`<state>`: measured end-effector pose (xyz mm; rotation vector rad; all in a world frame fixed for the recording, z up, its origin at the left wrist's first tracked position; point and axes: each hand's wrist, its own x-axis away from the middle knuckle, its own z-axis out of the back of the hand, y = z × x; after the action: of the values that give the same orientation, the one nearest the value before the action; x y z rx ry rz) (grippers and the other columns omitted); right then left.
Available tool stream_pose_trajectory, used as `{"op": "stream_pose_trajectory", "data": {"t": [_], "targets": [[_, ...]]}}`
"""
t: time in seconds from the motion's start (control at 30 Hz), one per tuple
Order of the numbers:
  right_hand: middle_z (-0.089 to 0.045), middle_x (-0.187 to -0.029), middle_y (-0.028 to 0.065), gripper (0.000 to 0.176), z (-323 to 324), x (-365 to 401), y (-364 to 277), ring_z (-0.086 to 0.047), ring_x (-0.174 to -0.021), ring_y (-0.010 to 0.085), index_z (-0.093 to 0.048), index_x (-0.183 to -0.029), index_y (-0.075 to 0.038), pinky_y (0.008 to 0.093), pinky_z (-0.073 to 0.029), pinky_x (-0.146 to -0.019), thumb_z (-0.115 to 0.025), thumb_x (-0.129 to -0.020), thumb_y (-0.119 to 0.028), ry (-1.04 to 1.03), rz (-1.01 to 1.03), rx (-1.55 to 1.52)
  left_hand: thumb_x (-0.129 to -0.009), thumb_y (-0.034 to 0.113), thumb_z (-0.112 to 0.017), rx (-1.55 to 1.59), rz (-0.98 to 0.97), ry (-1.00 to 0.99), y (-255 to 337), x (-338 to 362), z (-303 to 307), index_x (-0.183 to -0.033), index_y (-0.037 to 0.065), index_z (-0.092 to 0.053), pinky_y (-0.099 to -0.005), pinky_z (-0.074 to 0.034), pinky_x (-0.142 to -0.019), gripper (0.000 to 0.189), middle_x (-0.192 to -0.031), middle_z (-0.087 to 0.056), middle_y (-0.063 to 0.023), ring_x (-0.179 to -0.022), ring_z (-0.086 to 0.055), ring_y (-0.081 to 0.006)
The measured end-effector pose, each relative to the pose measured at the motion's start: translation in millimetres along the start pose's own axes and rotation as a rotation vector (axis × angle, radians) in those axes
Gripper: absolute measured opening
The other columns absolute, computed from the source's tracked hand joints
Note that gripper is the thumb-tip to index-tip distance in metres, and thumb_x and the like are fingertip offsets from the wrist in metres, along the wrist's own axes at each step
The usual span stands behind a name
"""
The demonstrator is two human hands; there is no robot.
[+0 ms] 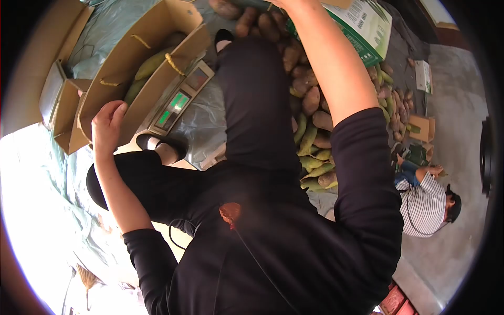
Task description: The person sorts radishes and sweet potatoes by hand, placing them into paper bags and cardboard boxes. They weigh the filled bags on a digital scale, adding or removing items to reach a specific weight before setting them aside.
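My left hand (109, 123) is at the near edge of an open cardboard box (152, 97), its fingers closed on the rim. Inside the box lie long green produce pieces (150, 65), and yellow rope handles (174, 64) show on its walls. The box rests against or on a scale (194, 84) with a lit green display (180, 101). My right hand (286, 2) is cut off by the top edge of the view, with its fingers out of sight. Beside that forearm is a green and white carton (367, 31).
Brown and green produce (313, 100) lies in a heap right of my leg, with a further heap (401, 113) beyond. Another person in a striped shirt (424, 205) sits at the right, near a small cardboard box (421, 128). Cardboard flaps (31, 68) stand at the left.
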<state>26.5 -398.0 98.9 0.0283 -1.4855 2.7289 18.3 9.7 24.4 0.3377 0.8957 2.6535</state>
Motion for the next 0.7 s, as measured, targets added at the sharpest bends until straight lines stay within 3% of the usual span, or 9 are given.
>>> {"op": "stream_pose_trajectory", "data": {"t": [0.17, 0.23, 0.3, 0.37, 0.43, 0.47, 0.5, 0.6, 0.7], "targets": [[-0.065, -0.094, 0.0061, 0.039, 18.7, 68.7, 111.2, -0.059, -0.084, 0.0135, -0.06, -0.112, 0.0, 0.0271, -0.047, -0.071, -0.065, -0.084, -0.027, 0.097, -0.11, -0.002, -0.086, 0.023, -0.063, -0.047, -0.003, -0.015, 2.8, -0.8, -1.0, -0.097, 0.001, -0.066, -0.0282, -0.047, -0.071, 0.024, -0.085, -0.066, -0.0093, -0.077, -0.062, -0.0168], [-0.065, -0.093, 0.0057, 0.035, 8.4, 116.7, 145.4, -0.059, -0.08, 0.0147, -0.061, -0.111, -0.002, 0.0293, -0.048, -0.069, -0.064, -0.084, -0.025, 0.174, -0.31, 0.003, -0.087, 0.026, -0.064, -0.04, -0.004, -0.011, -1.0, -1.6, -2.6, -0.097, 0.002, -0.066, -0.0282, -0.047, -0.072, 0.026, -0.086, -0.066, -0.0093, -0.077, -0.061, -0.0166], [-0.066, -0.09, 0.0119, 0.031, -13.3, 169.9, 208.0, -0.062, -0.085, 0.0247, -0.064, -0.103, -0.007, 0.0368, -0.048, -0.076, -0.061, -0.082, -0.029, 0.232, -0.456, -0.006, -0.087, 0.027, -0.063, -0.048, 0.003, -0.01, -3.6, -1.9, -3.7, -0.097, 0.002, -0.066, -0.0279, -0.047, -0.072, 0.027, -0.086, -0.066, -0.009, -0.077, -0.061, -0.0163], [-0.066, -0.09, 0.0148, 0.024, -31.7, 228.7, 266.8, -0.062, -0.085, 0.0331, -0.063, -0.097, -0.006, 0.0406, -0.048, -0.074, -0.059, -0.081, -0.023, 0.055, -0.445, 0.304, -0.087, 0.027, -0.063, -0.055, 0.012, -0.008, -6.0, -2.8, -4.2, -0.097, 0.002, -0.066, -0.0277, -0.047, -0.073, 0.027, -0.086, -0.066, -0.0088, -0.077, -0.061, -0.0159], [-0.064, -0.093, 0.0191, 0.03, -51.6, 285.1, 255.7, -0.059, -0.092, 0.0383, -0.061, -0.091, 0.001, 0.0453, -0.047, -0.076, -0.058, -0.081, -0.027, 0.041, -0.435, 0.521, -0.087, 0.028, -0.063, -0.042, 0.045, -0.005, -9.2, -3.2, -4.9, -0.098, 0.003, -0.066, -0.0276, -0.047, -0.073, 0.028, -0.085, -0.065, -0.008, -0.077, -0.06, -0.0151], [-0.059, -0.066, 0.0156, 0.018, -75.9, 322.0, 291.4, -0.06, -0.065, 0.0336, -0.061, -0.078, 0.001, 0.0405, -0.046, -0.058, -0.059, -0.076, -0.017, 0.203, -0.92, 0.222, -0.087, 0.028, -0.063, -0.046, 0.044, -0.011, -10.3, -3.3, -5.2, -0.098, 0.003, -0.066, -0.0276, -0.047, -0.073, 0.028, -0.085, -0.065, -0.008, -0.077, -0.06, -0.0151], [-0.058, -0.062, 0.015, 0.017, -97.1, 376.9, 361.1, -0.06, -0.062, 0.0312, -0.061, -0.076, 0.002, 0.0403, -0.045, -0.052, -0.059, -0.076, -0.015, -0.098, -0.474, 0.847, -0.088, 0.029, -0.063, -0.043, 0.039, -0.013, -11.1, -3.6, -5.4, -0.098, 0.003, -0.066, -0.0275, -0.047, -0.073, 0.028, -0.084, -0.065, -0.0076, -0.077, -0.059, -0.0148], [-0.061, -0.074, 0.0096, 0.017, -137.4, 451.6, 348.5, -0.063, -0.072, 0.0277, -0.062, -0.085, -0.002, 0.0419, -0.046, -0.058, -0.06, -0.083, -0.019, 0.232, -1.457, 0.152, -0.088, 0.029, -0.063, -0.042, 0.029, -0.009, -8.5, -4.7, -5.8, -0.098, 0.003, -0.066, -0.0275, -0.046, -0.073, 0.028, -0.083, -0.065, -0.0071, -0.077, -0.059, -0.0143], [-0.059, -0.081, 0.0057, 0.022, -160.1, 476.1, 314.9, -0.064, -0.084, 0.0266, -0.06, -0.095, -0.004, 0.0421, -0.046, -0.062, -0.063, -0.083, -0.022, 0.306, -1.757, -0.233, -0.087, 0.028, -0.063, -0.037, 0.017, 0.004, -10.7, -4.8, -6.1, -0.097, 0.003, -0.066, -0.0275, -0.046, -0.073, 0.027, -0.082, -0.065, -0.0069, -0.077, -0.059, -0.0141]]}}
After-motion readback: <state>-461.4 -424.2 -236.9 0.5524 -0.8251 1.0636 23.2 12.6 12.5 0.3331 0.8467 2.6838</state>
